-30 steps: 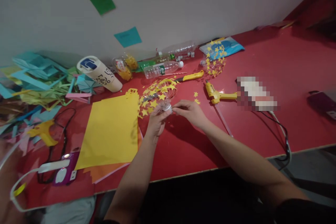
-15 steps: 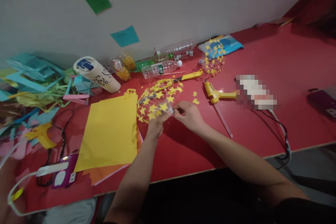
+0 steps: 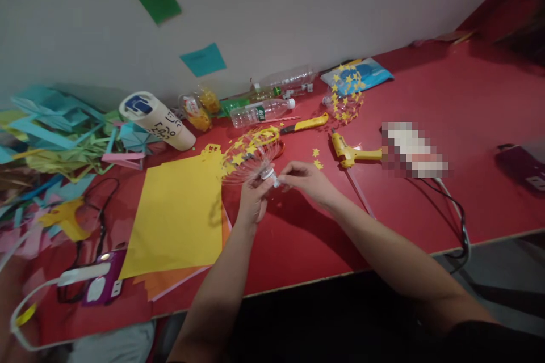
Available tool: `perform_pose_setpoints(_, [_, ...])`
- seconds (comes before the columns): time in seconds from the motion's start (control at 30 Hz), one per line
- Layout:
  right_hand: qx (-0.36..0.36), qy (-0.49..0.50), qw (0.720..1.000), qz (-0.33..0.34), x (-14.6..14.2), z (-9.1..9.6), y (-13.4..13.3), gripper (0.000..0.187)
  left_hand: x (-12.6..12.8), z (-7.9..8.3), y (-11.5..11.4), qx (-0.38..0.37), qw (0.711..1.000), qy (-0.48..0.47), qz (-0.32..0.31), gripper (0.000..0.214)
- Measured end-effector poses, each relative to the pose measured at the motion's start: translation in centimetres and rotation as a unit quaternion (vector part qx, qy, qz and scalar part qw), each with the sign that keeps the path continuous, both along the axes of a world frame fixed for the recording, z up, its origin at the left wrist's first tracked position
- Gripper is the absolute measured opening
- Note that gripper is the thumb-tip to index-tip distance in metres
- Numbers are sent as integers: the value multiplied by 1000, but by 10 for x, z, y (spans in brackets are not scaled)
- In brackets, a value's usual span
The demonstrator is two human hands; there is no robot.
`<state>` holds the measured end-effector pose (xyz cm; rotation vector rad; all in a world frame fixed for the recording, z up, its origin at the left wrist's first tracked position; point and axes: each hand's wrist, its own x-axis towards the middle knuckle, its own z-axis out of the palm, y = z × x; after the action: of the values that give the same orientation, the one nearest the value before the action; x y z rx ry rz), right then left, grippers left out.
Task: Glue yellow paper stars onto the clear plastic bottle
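Observation:
My left hand (image 3: 254, 197) is closed around the neck of a cut plastic bottle (image 3: 251, 150). Its clear body fans out in thin strips tipped with yellow paper stars, and the white neck points toward my right hand. With fingertips pinched together, my right hand (image 3: 307, 180) is at the bottle's mouth; what lies between those fingertips is too small to make out. Behind the bottle lie a yellow utility knife (image 3: 310, 123) and a partly hidden red-handled tool (image 3: 279, 150). Loose yellow stars (image 3: 317, 160) rest on the red table just beyond my right hand.
A yellow glue gun (image 3: 351, 153) lies to the right, beside a second star-covered bottle (image 3: 347, 96). Yellow paper sheets (image 3: 176, 215) sit at left. Plastic bottles (image 3: 259, 112) and a white tumbler (image 3: 157, 119) line the wall. Paper scraps (image 3: 63, 130) and a purple power strip (image 3: 104, 281) are far left.
The star-tipped bottle has turned in my left hand, its strips swinging away and its white neck now more visible. My right hand stays by the mouth.

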<state>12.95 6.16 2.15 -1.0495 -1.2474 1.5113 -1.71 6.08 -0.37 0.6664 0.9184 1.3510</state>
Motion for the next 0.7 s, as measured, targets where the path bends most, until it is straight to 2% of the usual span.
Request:
perform_pose_setpoints(0.07, [-24,19,999,-11,-2,-2,-1,22,0,1,0,4,1000,-1,1,38])
perform_pose_setpoints(0.2, [6,-16,997,-71,-11,-8,-5,16,2,2,-2,8,1000,-1,1,39])
perform_pose_setpoints(0.37, [26,-30,996,-82,-19,-16,-6,21,5,2,-3,6,1000,-6,22,34])
perform_pose_setpoints(0.53, [117,-122,979,-111,-16,-17,-4,12,8,2,-4,6,999,-2,47,32])
perform_pose_setpoints(0.7, [198,-200,955,-95,-12,-12,-5,10,6,-2,-2,0,1000,5,14,36])
